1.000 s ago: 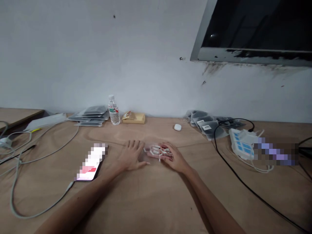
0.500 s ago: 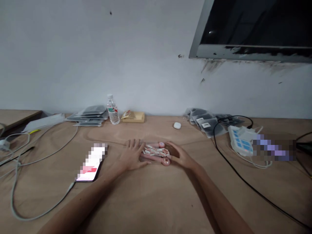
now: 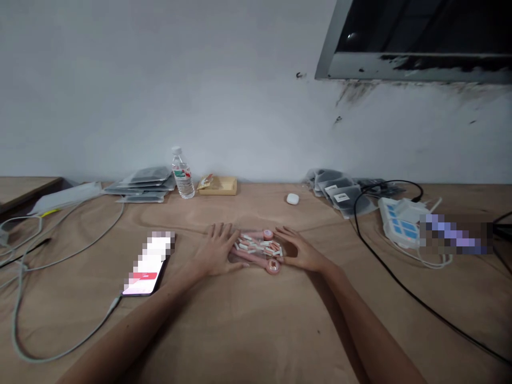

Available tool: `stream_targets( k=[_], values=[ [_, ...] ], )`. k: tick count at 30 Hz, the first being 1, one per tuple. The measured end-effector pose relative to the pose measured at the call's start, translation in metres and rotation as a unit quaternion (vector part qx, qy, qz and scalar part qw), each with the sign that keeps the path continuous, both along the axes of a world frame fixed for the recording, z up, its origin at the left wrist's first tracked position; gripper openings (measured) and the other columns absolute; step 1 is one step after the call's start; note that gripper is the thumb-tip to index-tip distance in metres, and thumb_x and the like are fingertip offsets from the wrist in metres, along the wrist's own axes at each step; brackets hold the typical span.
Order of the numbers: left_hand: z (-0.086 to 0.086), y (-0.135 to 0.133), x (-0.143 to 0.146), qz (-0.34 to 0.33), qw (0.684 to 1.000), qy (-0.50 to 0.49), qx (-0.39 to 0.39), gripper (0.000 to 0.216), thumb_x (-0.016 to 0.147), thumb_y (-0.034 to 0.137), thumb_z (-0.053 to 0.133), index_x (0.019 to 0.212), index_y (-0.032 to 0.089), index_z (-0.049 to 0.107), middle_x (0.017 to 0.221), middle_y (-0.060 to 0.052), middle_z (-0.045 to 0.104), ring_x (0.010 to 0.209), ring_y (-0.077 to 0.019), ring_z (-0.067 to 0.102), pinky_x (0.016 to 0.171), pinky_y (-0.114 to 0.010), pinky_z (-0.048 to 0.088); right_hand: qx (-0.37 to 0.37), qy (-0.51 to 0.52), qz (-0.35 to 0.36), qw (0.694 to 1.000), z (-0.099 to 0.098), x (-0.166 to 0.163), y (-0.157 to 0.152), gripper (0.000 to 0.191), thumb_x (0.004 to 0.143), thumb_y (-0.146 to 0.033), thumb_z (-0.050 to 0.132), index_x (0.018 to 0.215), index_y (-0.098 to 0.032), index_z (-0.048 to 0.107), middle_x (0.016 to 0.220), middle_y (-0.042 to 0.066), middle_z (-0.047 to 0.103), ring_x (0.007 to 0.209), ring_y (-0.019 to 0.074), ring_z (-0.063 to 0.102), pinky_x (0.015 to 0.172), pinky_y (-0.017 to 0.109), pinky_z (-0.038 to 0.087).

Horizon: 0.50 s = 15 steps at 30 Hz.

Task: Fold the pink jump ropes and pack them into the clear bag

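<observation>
A small pile of pink and white parts (image 3: 259,248) lies on the wooden table (image 3: 256,320) between my hands; two pink round-ended pieces show at its right edge. My left hand (image 3: 218,249) lies flat with fingers spread, touching the pile's left side. My right hand (image 3: 302,252) rests open on the table against the pile's right side, fingers stretched toward it. Neither hand holds anything.
A phone (image 3: 149,264) with a grey cable (image 3: 60,352) lies at the left. Along the wall stand a water bottle (image 3: 183,174), grey pouches (image 3: 144,184), a tan box (image 3: 219,185), a white earbud case (image 3: 292,199) and more pouches (image 3: 340,194). A white-blue device (image 3: 400,224) and black cable (image 3: 416,304) are right.
My right hand has lifted off the pile and moved to its right side, uncovering the pink and white parts. My left hand has stayed in place.
</observation>
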State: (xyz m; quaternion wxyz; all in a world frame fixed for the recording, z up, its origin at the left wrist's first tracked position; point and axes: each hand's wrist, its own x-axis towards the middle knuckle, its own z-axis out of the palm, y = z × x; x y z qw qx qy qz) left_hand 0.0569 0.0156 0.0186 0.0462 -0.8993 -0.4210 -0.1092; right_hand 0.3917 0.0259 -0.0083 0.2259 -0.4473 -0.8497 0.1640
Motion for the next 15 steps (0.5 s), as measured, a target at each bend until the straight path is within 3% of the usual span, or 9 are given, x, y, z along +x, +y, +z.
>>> stream_targets(
  k=[9,13,15],
  values=[
    [0.0,0.001,0.0,-0.005,1.0,-0.016,0.007,0.092,0.082,0.081,0.05,0.149,0.018,0.044,0.152,-0.02,0.042,0.137,-0.043,0.038,0.115,-0.061,0.024,0.007,0.059,-0.002,0.998,0.004,-0.007,-0.004,0.072,0.086,-0.062,0.067,0.148,-0.03,0.051,0.153,0.01,0.051,0.144,0.0386,0.041,0.118,0.064,0.029],
    [-0.001,0.001,-0.001,-0.002,1.0,-0.004,0.006,0.094,0.083,0.082,0.048,0.151,0.017,0.042,0.154,-0.02,0.039,0.139,-0.0438,0.035,0.117,-0.062,0.022,-0.025,0.114,0.041,0.992,0.014,-0.018,-0.014,0.059,0.099,-0.057,0.051,0.152,-0.032,0.044,0.156,0.006,0.048,0.143,0.0328,0.045,0.119,0.055,0.034],
    [-0.002,0.001,-0.001,0.0,1.0,-0.005,0.003,0.095,0.082,0.083,0.048,0.151,0.018,0.041,0.155,-0.019,0.038,0.14,-0.0442,0.034,0.116,-0.063,0.021,-0.032,0.116,0.061,0.991,0.016,-0.023,-0.017,0.064,0.097,-0.057,0.054,0.154,-0.031,0.041,0.158,0.007,0.045,0.144,0.0328,0.043,0.118,0.055,0.034]
  ],
)
